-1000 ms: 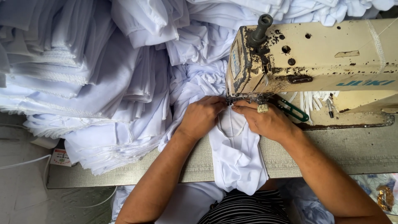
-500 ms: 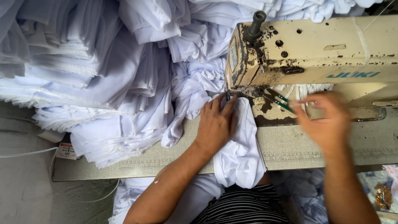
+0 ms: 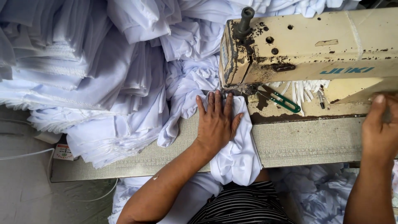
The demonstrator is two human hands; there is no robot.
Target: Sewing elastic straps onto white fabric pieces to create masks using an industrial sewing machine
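Note:
My left hand [image 3: 216, 122] lies flat, fingers spread, on a white fabric piece [image 3: 238, 155] that hangs over the table's front edge, just below the needle end of a worn cream sewing machine [image 3: 306, 45]. My right hand [image 3: 380, 132] is at the far right edge, near the machine's base; I cannot see what its fingers touch. Small green-handled thread snips [image 3: 282, 99] lie on the machine bed between the hands.
Large heaps of white garments [image 3: 91, 70] cover the left and back of the grey table [image 3: 298, 143]. More white cloth [image 3: 319, 195] lies below the table edge at right. A cable [image 3: 25, 154] runs along the floor at left.
My right hand left the fabric under the needle and swung far to the right. My left hand stayed on the cloth and flattened out.

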